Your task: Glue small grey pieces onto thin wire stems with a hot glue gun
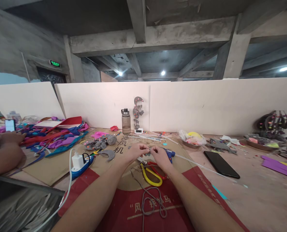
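Note:
My left hand (138, 152) and my right hand (160, 156) meet over the cardboard, their fingertips pinched close together. Something small and greyish sits between them, too small to make out. Just below lie scissors (151, 178) with one yellow and one red handle, their blades partly hidden by my hands. A thin grey cord (147, 212) loops from near the scissors down over the red part of the cardboard. Beside my right hand rests a blue glue gun (170, 154), partly covered by it. A grey felt crescent (108, 155) lies left of my left hand.
A power strip (82, 166) with a white plug stands left, near another person's arm (5, 154) and piled coloured felt (58, 137). Behind are a water bottle (126, 122) and a hanging grey ornament (138, 111). A black phone (222, 164) lies right.

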{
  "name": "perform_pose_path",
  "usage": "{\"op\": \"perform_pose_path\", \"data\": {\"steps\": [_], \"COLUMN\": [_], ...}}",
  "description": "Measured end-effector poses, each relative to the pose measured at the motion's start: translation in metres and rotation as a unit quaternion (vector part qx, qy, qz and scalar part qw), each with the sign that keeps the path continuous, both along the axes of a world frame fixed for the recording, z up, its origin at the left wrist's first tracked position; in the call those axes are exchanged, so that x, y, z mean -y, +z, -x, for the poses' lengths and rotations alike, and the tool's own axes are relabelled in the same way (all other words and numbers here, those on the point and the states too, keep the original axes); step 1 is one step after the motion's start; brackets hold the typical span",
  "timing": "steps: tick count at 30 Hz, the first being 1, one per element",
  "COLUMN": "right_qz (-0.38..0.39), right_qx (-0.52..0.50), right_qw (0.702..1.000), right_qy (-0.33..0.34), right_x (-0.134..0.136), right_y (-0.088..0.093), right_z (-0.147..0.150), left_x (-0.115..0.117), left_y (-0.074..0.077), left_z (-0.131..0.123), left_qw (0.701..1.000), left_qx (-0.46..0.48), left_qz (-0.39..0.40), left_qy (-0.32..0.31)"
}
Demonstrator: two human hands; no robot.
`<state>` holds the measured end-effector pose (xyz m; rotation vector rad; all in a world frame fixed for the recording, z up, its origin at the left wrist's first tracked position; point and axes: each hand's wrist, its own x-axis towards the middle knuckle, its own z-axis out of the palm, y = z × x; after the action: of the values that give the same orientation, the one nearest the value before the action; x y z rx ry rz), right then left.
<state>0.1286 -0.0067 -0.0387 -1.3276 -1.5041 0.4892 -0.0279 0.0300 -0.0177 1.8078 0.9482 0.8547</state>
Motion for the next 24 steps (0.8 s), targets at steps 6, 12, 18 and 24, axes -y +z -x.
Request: {"op": "perform_pose_path", "data": {"steps": [6,12,18,24], "right_qz": [-0.002,-0.015,-0.020,-0.028], "right_qx": [0.024,0.025,0.017,0.000], "right_qw": [1.000,0.999,1.000,1.000], "right_qy": [-0.014,-0.013,0.005,0.014], "right_x": [0.0024,0.0046,0.0028,0.0032], "right_y": [0.0021,0.0042,0.0011,0.0000], "right_z": [0.0011,0.0017,0.0026,0.0053], "left_x": [0.0041,0.0044,0.0043,0.0004], "left_y": [0.0053,0.0067,0.0056,0.0004], "left_z": [-0.0017,-0.0021,-0.0020,-0.0029], "left_qw": [0.999,0.998,0.998,0.998], "left_qx": [-0.012,-0.024,-0.017,0.008], "left_qz": [-0.036,-0.061,-0.038,-0.018], "left_qy": [0.004,0.017,0.042,0.055]}}
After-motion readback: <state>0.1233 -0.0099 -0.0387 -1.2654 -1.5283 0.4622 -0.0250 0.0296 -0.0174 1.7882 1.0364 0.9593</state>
